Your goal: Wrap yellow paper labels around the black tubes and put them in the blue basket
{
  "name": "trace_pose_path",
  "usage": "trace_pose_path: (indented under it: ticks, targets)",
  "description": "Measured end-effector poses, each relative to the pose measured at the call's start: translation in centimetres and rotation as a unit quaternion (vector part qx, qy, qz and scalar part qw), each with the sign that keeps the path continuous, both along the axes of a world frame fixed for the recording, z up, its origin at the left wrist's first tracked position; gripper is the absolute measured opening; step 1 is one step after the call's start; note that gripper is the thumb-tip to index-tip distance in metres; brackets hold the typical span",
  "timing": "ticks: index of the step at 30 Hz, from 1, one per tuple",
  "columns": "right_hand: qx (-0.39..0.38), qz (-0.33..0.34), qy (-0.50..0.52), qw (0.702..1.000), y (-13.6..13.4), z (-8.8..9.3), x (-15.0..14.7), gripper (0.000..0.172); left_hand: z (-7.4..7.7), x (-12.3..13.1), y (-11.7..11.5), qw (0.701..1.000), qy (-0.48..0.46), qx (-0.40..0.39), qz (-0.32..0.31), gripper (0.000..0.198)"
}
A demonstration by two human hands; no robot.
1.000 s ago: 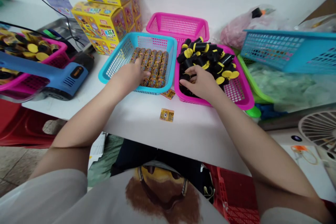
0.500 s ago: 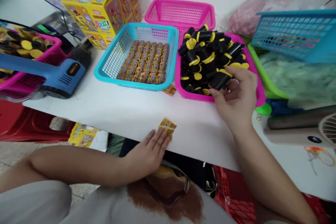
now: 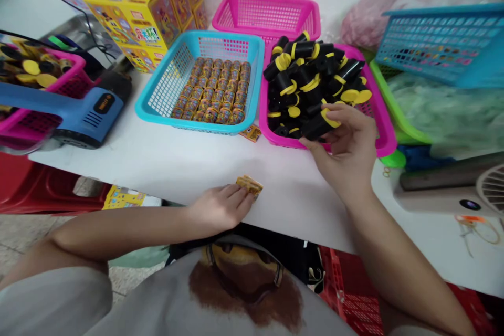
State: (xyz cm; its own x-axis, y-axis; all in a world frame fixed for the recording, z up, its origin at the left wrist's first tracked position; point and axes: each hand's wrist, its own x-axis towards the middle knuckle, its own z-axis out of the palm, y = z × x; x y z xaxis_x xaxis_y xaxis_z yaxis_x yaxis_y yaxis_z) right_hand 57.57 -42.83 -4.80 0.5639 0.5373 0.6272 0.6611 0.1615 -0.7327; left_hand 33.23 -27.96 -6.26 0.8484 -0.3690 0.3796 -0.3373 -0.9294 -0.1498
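Note:
Between the thumb and fingers of my right hand (image 3: 348,142) is a black canister with a yellow cap (image 3: 318,124), tilted over the front of a pink basket (image 3: 285,142). Many similar black canisters (image 3: 305,76) lie heaped in that basket. Down at the table's front edge, my left hand (image 3: 224,207) has its fingers closed on a small yellow printed sleeve (image 3: 251,185), whose far end sticks out past the fingertips. To the left of the pink basket, a light-blue basket (image 3: 155,113) holds rows of small canisters wrapped in printed yellow film (image 3: 216,92).
A blue heat gun (image 3: 92,115) lies at left, by a pink basket (image 3: 76,71) of wrapped canisters. Yellow printed boxes (image 3: 136,16) are stacked behind. At right stand a blue basket (image 3: 429,47), a green basket (image 3: 405,126) and a fan-like device (image 3: 444,194). Another printed sleeve (image 3: 252,133) lies between baskets.
My right hand has drawn the black canister slightly left and toward me. My left fingers have curled from lying flat on the yellow sleeve to gripping it, its end now lifted.

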Motion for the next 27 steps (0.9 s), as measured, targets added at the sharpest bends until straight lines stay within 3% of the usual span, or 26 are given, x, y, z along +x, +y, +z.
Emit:
trace_pose_path:
  ticks: [3, 7, 9, 12, 14, 16, 19, 21, 24, 27]
  targets:
    - [-0.017, 0.000, 0.030, 0.999, -0.1, -0.1, 0.0, 0.048, 0.5, 0.7, 1.1, 0.992, 0.098, -0.081, 0.025, 0.027]
    - [-0.008, 0.074, 0.129, 0.989, -0.2, 0.2, -0.2, 0.059, 1.9, 1.3, 2.2, 0.954, 0.178, -0.236, 0.047, 0.037]
    - [0.009, 0.097, 0.161, 0.982, -0.1, 0.4, -0.4, 0.047, 2.6, 1.8, 2.8, 0.945, 0.172, -0.275, 0.048, 0.036]
    - [0.022, 0.077, 0.187, 0.979, -0.1, 0.5, -0.7, 0.029, 3.7, 3.4, 3.4, 0.942, 0.133, -0.304, 0.051, 0.027]
    - [0.010, 0.046, 0.172, 0.984, -0.1, 0.4, -0.8, 0.029, 4.3, 4.9, 3.5, 0.932, 0.099, -0.347, 0.033, 0.018]
    - [-0.005, 0.022, 0.150, 0.988, -0.2, 0.3, -0.9, 0.032, 4.6, 6.4, 3.7, 0.914, 0.075, -0.397, 0.024, 0.023]
    - [-0.003, 0.034, 0.165, 0.986, -0.4, 0.4, -1.1, 0.030, 4.2, 8.3, 4.0, 0.888, 0.055, -0.456, 0.023, 0.038]
    - [0.020, 0.063, 0.193, 0.979, -0.5, 0.5, -1.2, 0.026, 3.3, 8.8, 4.2, 0.882, 0.047, -0.469, -0.010, 0.040]
    - [0.030, 0.098, 0.236, 0.966, -0.6, 0.7, -1.6, 0.024, 2.0, 8.8, 4.5, 0.891, 0.024, -0.448, -0.065, 0.049]
    - [0.004, 0.110, 0.258, 0.960, -0.9, 0.9, -1.9, 0.029, 1.1, 8.3, 4.6, 0.908, 0.035, -0.412, -0.071, 0.056]
